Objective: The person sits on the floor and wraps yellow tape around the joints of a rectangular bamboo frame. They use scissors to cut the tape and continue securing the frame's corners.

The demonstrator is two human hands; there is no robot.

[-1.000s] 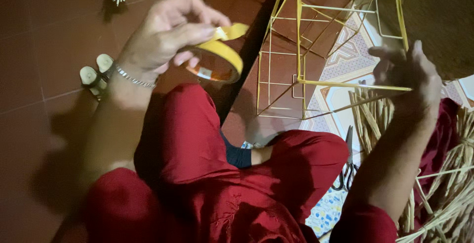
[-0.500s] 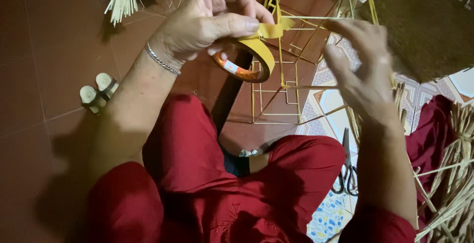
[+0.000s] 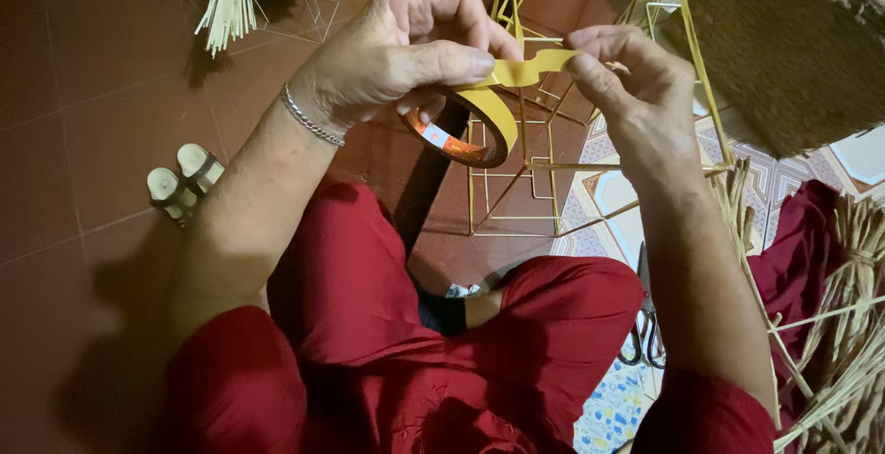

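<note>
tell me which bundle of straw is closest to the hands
The pale straw bundle at top left, just beyond the left hand; the bundles at the right edge lie farther down.

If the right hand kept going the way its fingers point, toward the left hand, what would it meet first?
Probably the left hand: the right hand pinches the free end of the yellow tape strip, and only that short strip separates them.
</note>
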